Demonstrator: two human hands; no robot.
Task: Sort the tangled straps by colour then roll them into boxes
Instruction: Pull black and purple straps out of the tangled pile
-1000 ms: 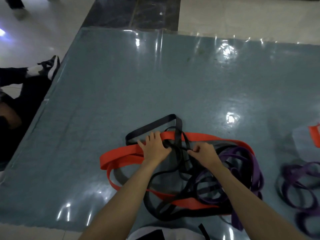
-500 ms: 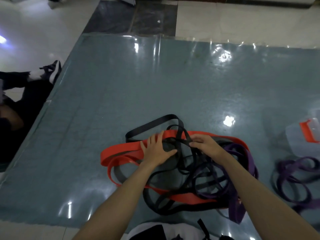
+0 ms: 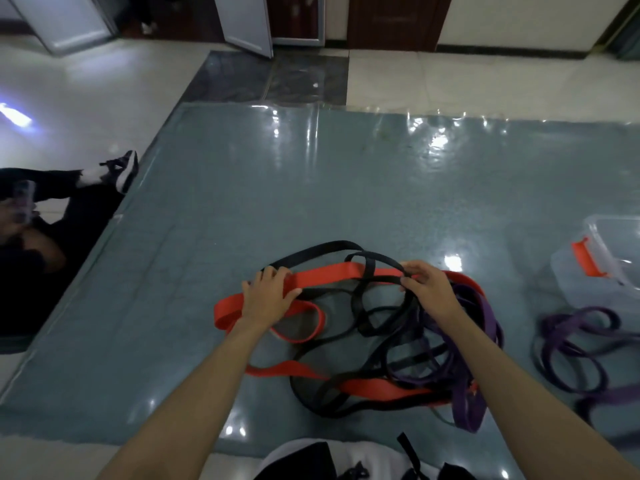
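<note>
The straps lay in a knotted pile on the blue mat (image 3: 242,209), and they looked soft, floppy and light. The left hand (image 3: 268,297) pressed flat on the red strap (image 3: 325,275) while the right hand (image 3: 427,289) pinched a black strap (image 3: 377,263). A loose loop at the edge of the pile seemed the best place to pull.

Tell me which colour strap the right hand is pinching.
The narrow black strap: the right hand pinches its loop at the tangle's far side. The wide red strap lies under the left hand; the purple straps lie untouched.
</note>
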